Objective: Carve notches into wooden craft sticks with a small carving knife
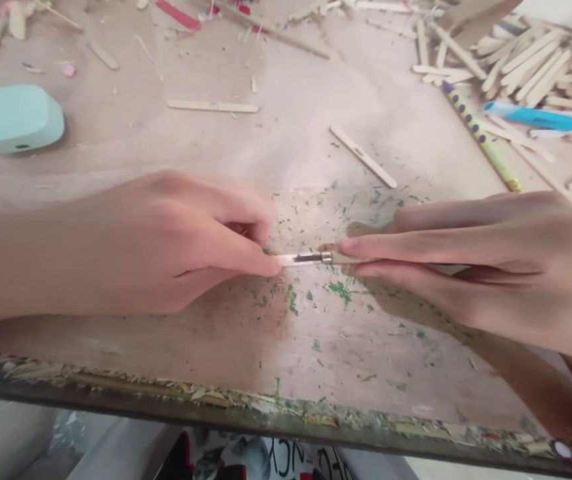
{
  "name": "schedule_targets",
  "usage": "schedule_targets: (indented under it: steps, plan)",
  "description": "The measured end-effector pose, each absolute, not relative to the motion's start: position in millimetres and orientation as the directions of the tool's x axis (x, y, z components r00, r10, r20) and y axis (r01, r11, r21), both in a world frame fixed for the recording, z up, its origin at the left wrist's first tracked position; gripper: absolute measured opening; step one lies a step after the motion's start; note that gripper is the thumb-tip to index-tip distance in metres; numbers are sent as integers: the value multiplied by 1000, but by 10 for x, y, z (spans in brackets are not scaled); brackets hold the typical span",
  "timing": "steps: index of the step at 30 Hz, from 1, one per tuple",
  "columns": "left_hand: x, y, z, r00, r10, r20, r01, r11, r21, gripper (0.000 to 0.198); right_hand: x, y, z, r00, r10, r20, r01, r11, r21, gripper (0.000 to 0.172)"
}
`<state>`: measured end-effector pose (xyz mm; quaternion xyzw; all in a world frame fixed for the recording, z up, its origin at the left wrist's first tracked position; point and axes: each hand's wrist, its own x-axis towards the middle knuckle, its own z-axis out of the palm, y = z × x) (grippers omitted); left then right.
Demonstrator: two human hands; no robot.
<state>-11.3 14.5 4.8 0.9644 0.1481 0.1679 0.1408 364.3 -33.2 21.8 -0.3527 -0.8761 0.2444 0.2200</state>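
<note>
My left hand [166, 243] is pinched on one end of a thin craft stick [289, 259] lying on the plywood board [286, 333]. A small metal blade tip [311, 257] rests on the stick. My right hand [476, 257] comes in from the right, its fingers pressed together around a slim knife handle that is mostly hidden by them. Green shavings [339, 290] lie scattered on the board around and below the stick.
A pale teal box [11, 119] sits at the far left. Loose craft sticks [363, 157] lie in the middle, with a heap [521, 63] at the back right beside a yellow dotted pencil [481, 137] and a blue pen [536, 117]. The board's rough front edge [266, 407] runs near me.
</note>
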Motion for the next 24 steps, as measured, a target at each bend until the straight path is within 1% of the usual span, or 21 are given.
schedule_targets:
  steps: [2,5,9,12,17,21,24]
  plan:
    - [-101,136,28,898,338,282,242,-914,326,56,3630,-344,218,-667,710,226,506,654,-562,23]
    - [-96,132,2,898,335,283,238,-915,327,55,3616,-331,194,-675,707,210,466,629,-622,20]
    - [-111,133,14,899,332,286,235,-916,324,53,3625,-303,165,-661,722,204,443,595,-670,22]
    - [-111,137,21,901,320,292,223,-920,321,52,3635,-305,174,-658,728,190,462,590,-662,20]
    - [-109,161,20,905,308,293,214,-926,311,51,3625,-331,183,-657,728,197,459,593,-661,22]
    - [-129,179,28,913,233,336,146,-954,263,44,3652,-329,179,-644,743,184,501,591,-632,22]
    - [-144,176,8,910,224,347,141,-958,250,43,3691,-312,206,-672,720,171,489,605,-629,21]
